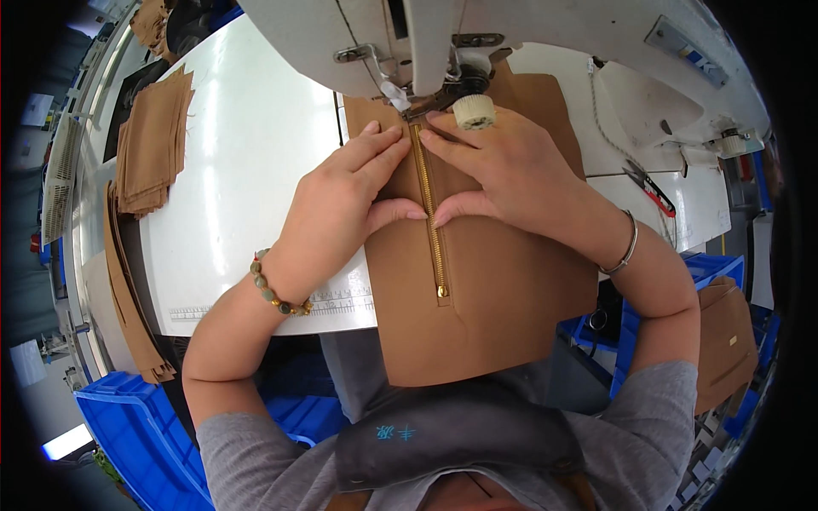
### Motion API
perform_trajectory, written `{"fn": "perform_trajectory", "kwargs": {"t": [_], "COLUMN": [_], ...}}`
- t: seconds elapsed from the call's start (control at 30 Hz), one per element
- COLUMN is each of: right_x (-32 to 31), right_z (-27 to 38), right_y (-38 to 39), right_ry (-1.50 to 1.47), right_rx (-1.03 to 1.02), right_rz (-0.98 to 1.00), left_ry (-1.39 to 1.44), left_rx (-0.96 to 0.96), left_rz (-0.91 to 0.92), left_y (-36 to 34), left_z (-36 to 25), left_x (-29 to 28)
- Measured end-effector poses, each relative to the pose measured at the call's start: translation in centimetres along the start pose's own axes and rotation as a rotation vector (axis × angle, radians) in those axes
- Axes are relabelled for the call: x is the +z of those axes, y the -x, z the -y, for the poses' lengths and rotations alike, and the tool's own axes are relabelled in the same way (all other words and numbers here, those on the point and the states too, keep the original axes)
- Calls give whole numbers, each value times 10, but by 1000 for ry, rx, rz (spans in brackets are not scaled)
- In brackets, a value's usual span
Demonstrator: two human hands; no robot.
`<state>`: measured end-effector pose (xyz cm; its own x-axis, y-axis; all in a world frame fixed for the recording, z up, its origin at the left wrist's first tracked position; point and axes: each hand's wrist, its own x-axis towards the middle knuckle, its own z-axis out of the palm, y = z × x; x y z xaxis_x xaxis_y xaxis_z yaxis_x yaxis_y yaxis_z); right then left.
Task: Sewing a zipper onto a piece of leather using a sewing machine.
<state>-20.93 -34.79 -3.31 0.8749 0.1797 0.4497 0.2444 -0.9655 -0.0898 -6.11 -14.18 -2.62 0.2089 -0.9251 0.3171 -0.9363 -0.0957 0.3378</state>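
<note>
A brown panel (503, 281), leather-like, lies under the head of a sewing machine (341, 38); its near end hangs past the table edge. A brass-toothed zipper (429, 187) runs lengthwise in a slot in the panel, with its gold slider (442, 291) at the near end. My left hand (345, 183) rests flat on the panel left of the zipper, fingers spread toward the needle area. On the other side my right hand (503, 166) lies likewise, fingers stretched out beside the presser foot. Both thumbs touch down close to the zipper's edges. The needle tip is hard to make out.
Brown cut pieces (153, 140) are stacked on the white table (230, 187) at left, with long brown strips (128, 289) nearer. Red-and-black thread snips (652, 189) lie at right. Blue bins (141, 426) stand below; a brown piece (724, 341) lies over those at right.
</note>
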Motion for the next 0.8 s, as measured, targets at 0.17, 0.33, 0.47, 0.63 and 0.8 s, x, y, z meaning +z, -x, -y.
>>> {"fn": "perform_trajectory", "kwargs": {"t": [0.17,0.33,0.47,0.63,0.8], "right_x": [-1,-2,0,3,-17], "right_z": [1,1,-1,-5,30], "right_y": [-1,-1,-1,0,14], "right_ry": [-32,-13,-30,-50,17], "right_rx": [11,5,10,6,84], "right_rz": [34,32,24,7,151], "left_ry": [-44,-77,-92,-132,-153], "left_rx": [-10,2,11,26,25], "left_rz": [64,77,66,51,36], "left_y": [-1,-3,-4,-5,-1], "left_z": [-2,-3,-2,-2,-2], "left_x": [-4,-5,-4,-4,-2]}}
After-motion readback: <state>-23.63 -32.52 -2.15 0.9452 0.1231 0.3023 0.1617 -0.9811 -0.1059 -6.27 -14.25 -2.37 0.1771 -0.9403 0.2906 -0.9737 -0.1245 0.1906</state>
